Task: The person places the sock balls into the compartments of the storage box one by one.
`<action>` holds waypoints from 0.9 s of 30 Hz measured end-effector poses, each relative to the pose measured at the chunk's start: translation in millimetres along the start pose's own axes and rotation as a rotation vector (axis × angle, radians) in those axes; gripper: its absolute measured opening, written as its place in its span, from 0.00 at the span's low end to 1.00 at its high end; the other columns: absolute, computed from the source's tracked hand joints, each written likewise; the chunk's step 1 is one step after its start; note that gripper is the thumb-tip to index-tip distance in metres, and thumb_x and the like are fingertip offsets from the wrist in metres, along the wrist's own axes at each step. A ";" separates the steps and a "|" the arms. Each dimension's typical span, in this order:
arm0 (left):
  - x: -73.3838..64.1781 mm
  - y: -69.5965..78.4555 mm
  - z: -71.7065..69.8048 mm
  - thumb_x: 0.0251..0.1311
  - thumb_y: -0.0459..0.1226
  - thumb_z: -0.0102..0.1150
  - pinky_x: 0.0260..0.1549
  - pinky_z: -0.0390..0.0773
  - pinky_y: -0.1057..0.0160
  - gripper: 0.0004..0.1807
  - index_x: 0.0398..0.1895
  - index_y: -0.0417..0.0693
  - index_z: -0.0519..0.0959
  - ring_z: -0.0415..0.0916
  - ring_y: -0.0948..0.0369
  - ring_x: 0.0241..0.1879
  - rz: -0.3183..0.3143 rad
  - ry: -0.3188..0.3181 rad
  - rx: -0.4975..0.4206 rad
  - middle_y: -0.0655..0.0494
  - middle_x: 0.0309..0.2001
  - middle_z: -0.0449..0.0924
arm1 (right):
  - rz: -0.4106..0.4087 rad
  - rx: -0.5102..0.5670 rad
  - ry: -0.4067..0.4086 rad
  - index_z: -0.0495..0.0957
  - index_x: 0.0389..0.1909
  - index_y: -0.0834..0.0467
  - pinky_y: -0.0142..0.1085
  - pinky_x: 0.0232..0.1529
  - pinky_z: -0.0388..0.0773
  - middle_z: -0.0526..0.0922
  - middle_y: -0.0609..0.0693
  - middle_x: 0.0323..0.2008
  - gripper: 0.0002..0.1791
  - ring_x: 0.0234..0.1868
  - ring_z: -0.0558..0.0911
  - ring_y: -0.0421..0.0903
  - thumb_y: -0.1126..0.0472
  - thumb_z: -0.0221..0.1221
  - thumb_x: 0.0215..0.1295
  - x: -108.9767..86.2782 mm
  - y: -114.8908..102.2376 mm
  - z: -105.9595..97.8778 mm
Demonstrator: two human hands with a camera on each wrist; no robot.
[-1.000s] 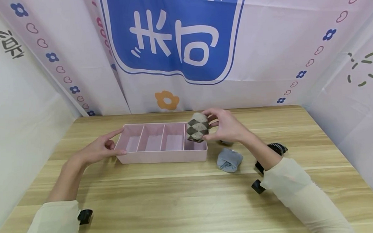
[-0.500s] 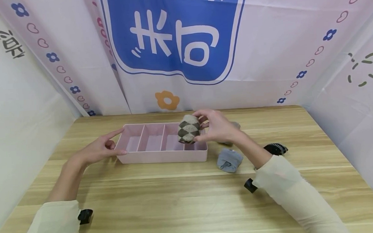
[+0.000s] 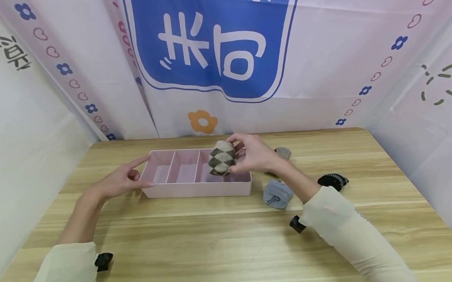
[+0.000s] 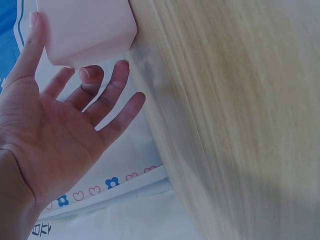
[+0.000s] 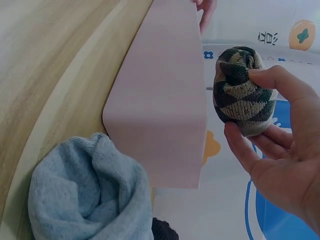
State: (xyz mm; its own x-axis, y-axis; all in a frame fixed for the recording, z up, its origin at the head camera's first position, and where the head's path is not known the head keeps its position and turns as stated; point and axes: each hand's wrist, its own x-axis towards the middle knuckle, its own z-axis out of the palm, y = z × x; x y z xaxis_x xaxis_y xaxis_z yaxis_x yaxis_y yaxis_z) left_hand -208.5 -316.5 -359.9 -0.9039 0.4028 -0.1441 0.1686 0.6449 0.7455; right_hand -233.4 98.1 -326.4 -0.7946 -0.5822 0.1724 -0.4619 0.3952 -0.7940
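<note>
My right hand pinches a rolled sock with a brown and beige diamond pattern between thumb and fingers. It holds the sock above the third compartment of a pink divided box. In the right wrist view the diamond-patterned sock is up past the box's rim. My left hand grips the box's left end, index finger at the back corner and thumb at the front one. The left wrist view shows its other fingers loosely bent beside the box's end wall.
Right of the box lies a rolled grey-blue sock. Behind it a grey ribbed sock is partly hidden by the right forearm. A black ribbed sock lies farther right on the wooden table. Printed cloth hangs behind.
The right hand has carried the diamond-patterned sock leftward from over the rightmost compartment to over the third one. The left hand and the box have stayed in place.
</note>
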 end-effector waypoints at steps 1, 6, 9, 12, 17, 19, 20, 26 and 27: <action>0.2 0.2 0.0 0.65 0.37 0.69 0.25 0.63 0.65 0.52 0.84 0.39 0.46 0.59 0.63 0.24 0.001 0.000 0.001 0.57 0.24 0.62 | -0.001 -0.006 -0.002 0.73 0.62 0.70 0.37 0.49 0.84 0.81 0.63 0.53 0.39 0.49 0.85 0.56 0.70 0.76 0.45 0.6 0.5 0.6; 1.9 1.6 -0.6 0.65 0.38 0.69 0.24 0.62 0.65 0.52 0.84 0.40 0.47 0.59 0.63 0.23 -0.001 -0.002 0.002 0.58 0.23 0.61 | -0.019 -0.048 -0.012 0.74 0.61 0.69 0.40 0.49 0.84 0.82 0.63 0.53 0.39 0.48 0.86 0.56 0.68 0.77 0.45 2.4 -0.1 3.2; 2.6 2.1 -0.7 0.65 0.38 0.69 0.23 0.63 0.65 0.52 0.84 0.39 0.47 0.59 0.63 0.22 -0.003 -0.007 -0.005 0.57 0.22 0.63 | -0.026 -0.053 -0.025 0.74 0.61 0.69 0.43 0.51 0.84 0.82 0.62 0.53 0.38 0.49 0.85 0.56 0.66 0.77 0.46 4.5 -0.3 5.5; 3.1 2.4 -0.5 0.65 0.37 0.69 0.23 0.64 0.64 0.52 0.84 0.38 0.46 0.62 0.62 0.21 -0.004 -0.016 -0.025 0.56 0.21 0.66 | -0.017 -0.045 -0.034 0.74 0.63 0.67 0.43 0.52 0.83 0.82 0.61 0.53 0.39 0.50 0.85 0.55 0.65 0.77 0.47 6.8 -0.5 8.3; 2.5 3.7 -0.2 0.66 0.37 0.69 0.23 0.65 0.64 0.52 0.84 0.38 0.45 0.64 0.62 0.22 -0.013 -0.023 -0.045 0.56 0.21 0.66 | -0.012 -0.022 -0.031 0.74 0.64 0.66 0.39 0.51 0.83 0.82 0.60 0.53 0.41 0.51 0.84 0.54 0.64 0.76 0.47 9.9 -1.4 11.9; 1.9 3.6 -0.2 0.66 0.37 0.69 0.23 0.65 0.64 0.52 0.84 0.38 0.45 0.64 0.62 0.22 -0.013 -0.021 -0.044 0.56 0.21 0.66 | -0.012 -0.020 -0.031 0.73 0.65 0.66 0.38 0.51 0.83 0.82 0.61 0.54 0.41 0.51 0.84 0.54 0.65 0.76 0.47 11.3 -2.1 12.9; 1.6 3.5 -0.2 0.66 0.37 0.69 0.23 0.65 0.64 0.52 0.84 0.38 0.45 0.64 0.62 0.22 -0.014 -0.020 -0.045 0.56 0.21 0.66 | -0.011 -0.019 -0.033 0.73 0.65 0.66 0.38 0.51 0.83 0.81 0.61 0.54 0.41 0.51 0.84 0.54 0.65 0.76 0.47 12.1 -2.6 13.3; 0.1 2.4 0.4 0.66 0.36 0.69 0.23 0.66 0.64 0.52 0.83 0.37 0.44 0.68 0.60 0.21 -0.009 -0.018 -0.062 0.55 0.20 0.68 | -0.016 0.003 -0.039 0.72 0.66 0.67 0.37 0.51 0.83 0.80 0.62 0.56 0.41 0.52 0.84 0.56 0.68 0.76 0.48 17.1 -7.2 18.2; 0.0 2.2 0.4 0.66 0.35 0.69 0.23 0.66 0.64 0.52 0.83 0.37 0.44 0.68 0.60 0.21 -0.008 -0.018 -0.063 0.54 0.21 0.68 | -0.020 0.009 -0.039 0.72 0.67 0.67 0.36 0.50 0.83 0.79 0.62 0.55 0.42 0.51 0.84 0.56 0.68 0.76 0.48 18.2 -7.9 19.3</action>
State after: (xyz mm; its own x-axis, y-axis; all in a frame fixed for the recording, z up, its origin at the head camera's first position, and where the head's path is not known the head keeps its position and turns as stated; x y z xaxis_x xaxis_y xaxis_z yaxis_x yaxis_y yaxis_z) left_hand -207.9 -314.7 -358.6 -0.8978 0.4098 -0.1611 0.1360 0.6060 0.7837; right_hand -236.6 70.6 -328.2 -0.7693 -0.6171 0.1658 -0.4738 0.3768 -0.7960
